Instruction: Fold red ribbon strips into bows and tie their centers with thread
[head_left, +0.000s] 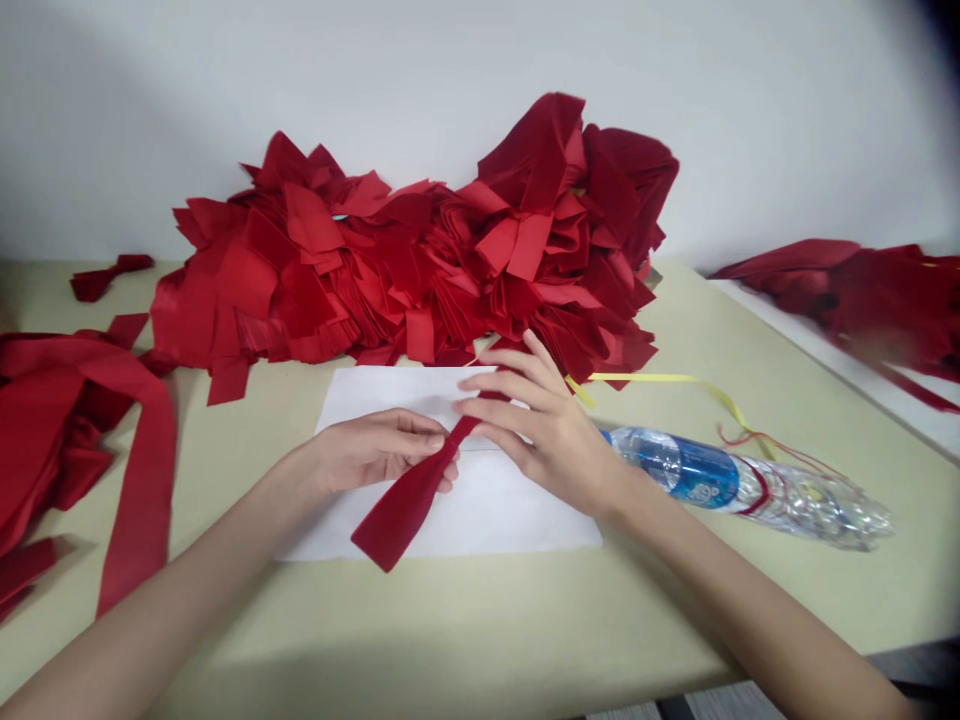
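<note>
A person's left hand (386, 447) pinches a red strip (403, 500) mid-length above white paper (517, 520); the right hand (555, 425) spreads its fingers at the far end

Plain whitish wall (420, 70) fills the top of the frame; greyer toward the upper left, a dark patch in the extreme upper right corner. Pale yellow-green tabletop (465, 635) spans the frame below it, back edge meeting the wall. Front edge bows along the bottom. Grey floor (926, 662) at lower right, dark bar (675, 708) at bottom. Light soft, tabletop shaded lower centre.
</note>
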